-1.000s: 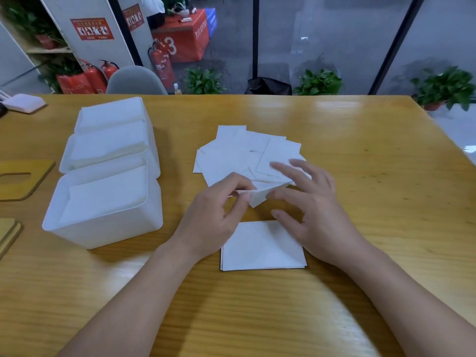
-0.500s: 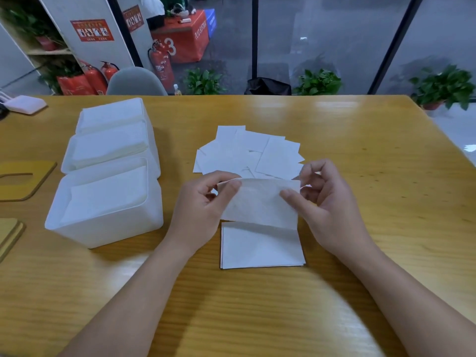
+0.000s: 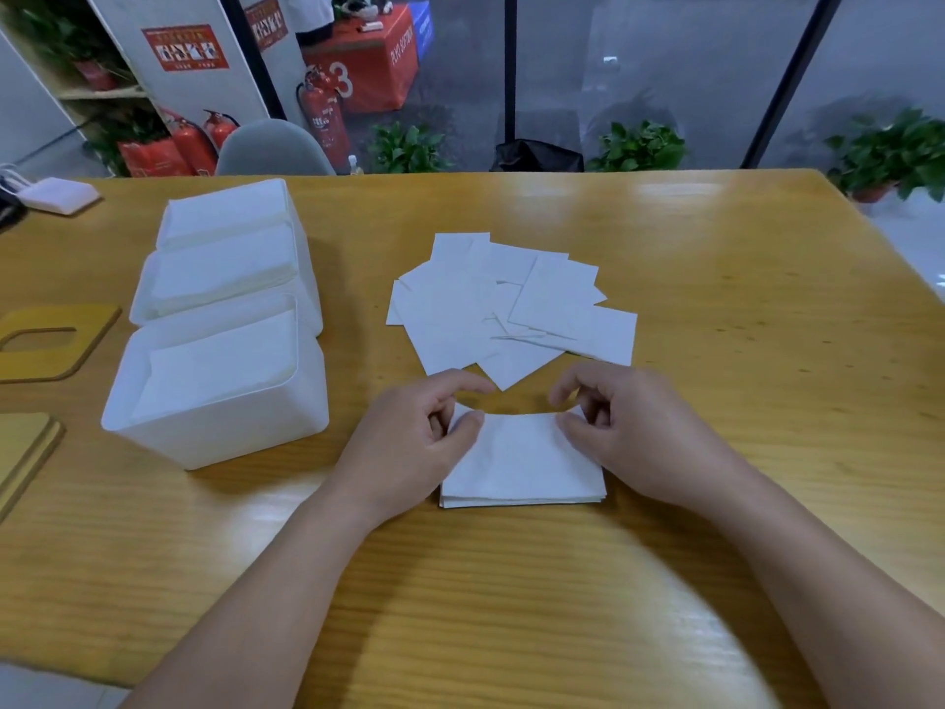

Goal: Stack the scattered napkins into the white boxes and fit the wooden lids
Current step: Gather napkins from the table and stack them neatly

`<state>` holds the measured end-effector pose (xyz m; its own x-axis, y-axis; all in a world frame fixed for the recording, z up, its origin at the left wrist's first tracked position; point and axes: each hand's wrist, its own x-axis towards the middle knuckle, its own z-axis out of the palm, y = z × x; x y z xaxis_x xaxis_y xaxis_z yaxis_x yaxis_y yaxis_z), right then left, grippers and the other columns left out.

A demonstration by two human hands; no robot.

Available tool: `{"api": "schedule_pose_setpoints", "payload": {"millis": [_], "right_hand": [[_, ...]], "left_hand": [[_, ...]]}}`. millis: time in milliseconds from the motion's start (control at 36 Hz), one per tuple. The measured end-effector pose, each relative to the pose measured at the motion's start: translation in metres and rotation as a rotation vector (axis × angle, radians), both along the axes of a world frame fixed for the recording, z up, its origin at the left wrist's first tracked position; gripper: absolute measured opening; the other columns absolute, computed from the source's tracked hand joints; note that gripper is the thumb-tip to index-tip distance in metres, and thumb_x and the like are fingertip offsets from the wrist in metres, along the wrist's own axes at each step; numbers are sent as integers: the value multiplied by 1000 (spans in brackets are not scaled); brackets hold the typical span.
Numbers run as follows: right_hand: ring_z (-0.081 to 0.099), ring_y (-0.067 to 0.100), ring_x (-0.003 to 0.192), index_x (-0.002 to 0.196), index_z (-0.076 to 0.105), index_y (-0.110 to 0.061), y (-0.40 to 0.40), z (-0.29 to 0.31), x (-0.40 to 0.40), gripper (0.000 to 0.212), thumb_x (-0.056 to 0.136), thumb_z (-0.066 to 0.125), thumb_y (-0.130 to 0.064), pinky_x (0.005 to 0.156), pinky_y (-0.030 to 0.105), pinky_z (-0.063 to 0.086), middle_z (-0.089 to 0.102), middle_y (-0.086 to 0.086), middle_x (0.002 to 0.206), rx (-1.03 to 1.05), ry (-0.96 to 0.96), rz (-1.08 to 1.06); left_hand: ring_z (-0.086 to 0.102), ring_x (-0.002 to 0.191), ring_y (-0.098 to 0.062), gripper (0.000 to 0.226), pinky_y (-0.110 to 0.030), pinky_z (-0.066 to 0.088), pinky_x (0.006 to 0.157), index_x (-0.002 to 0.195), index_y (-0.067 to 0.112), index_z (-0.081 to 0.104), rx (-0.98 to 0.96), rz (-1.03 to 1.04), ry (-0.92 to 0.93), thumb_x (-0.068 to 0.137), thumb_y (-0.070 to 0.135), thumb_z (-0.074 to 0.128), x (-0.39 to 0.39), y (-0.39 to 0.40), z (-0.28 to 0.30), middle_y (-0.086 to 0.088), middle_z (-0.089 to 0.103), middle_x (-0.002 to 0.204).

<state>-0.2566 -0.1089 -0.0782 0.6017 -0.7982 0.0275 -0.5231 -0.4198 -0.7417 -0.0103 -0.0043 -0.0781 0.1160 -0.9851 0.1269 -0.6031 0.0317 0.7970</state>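
- Napkins are what we follow, and the table [image 3: 716, 309], a wide yellow wooden one, carries them all.
- We see three white boxes [image 3: 220, 381] in a row at the table's left, touching one another; each has napkins lying inside and none wears a lid.
- We see the scattered napkins [image 3: 511, 304] fanned and overlapping at the middle of the table, beyond both hands. Half a second ago the fan looked the same to us.
- We find one wooden lid with a slot [image 3: 48, 342] flat at the left edge, beside the boxes, and more wooden lids [image 3: 23, 452] stacked nearer us at that edge.
- We see the neat stack [image 3: 521, 473] of napkins just before us, squared up on the table.
- Our left hand [image 3: 409, 442] pinches the top napkin [image 3: 516, 442] at its far left corner between thumb and curled fingers.
- Our right hand [image 3: 634, 432] pinches the same napkin at its far right corner, its fingers curled likewise.
- Half a second ago we held this napkin up, above the stack's far edge. Now we have brought it down over the stack; its near part lies on the pile and its far edge bows a little between the two grips.
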Motion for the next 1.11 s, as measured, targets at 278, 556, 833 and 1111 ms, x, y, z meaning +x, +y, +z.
{"api": "schedule_pose_setpoints", "payload": {"millis": [278,556,833,1111], "right_hand": [[59,10,78,98,71,-35,-3,-4,-1,13,94,78,-25,65,18,42,62,-17,95,-130,33,24],[35,9,140,142,66,-39,-5,-14,9,47,102,56,-62,120,40,29,41,-25,164,-293,187,184],[36,11,134,155,56,-27,-5,-13,23,61,106,47,-62,119,41,28,46,-22,159,-409,257,203],[52,12,124,120,69,-36,-5,-10,13,26,98,77,-24,105,31,40,67,-19,122,-311,-123,62]], "left_hand": [[58,67,-18,15,-39,54,64,95,38,74,-4,56,-211,99,24,71,5,-1,-9,6,52,63],[57,75,-15,16,-26,47,66,95,36,76,-42,99,-192,101,22,71,6,-8,-12,10,60,84],[63,82,-18,23,-35,57,77,113,39,76,-88,139,-67,99,21,77,7,-17,-15,11,65,96],[66,102,-10,8,-21,46,76,101,28,79,-160,47,-85,105,27,73,-13,-39,-9,16,70,104]]}}
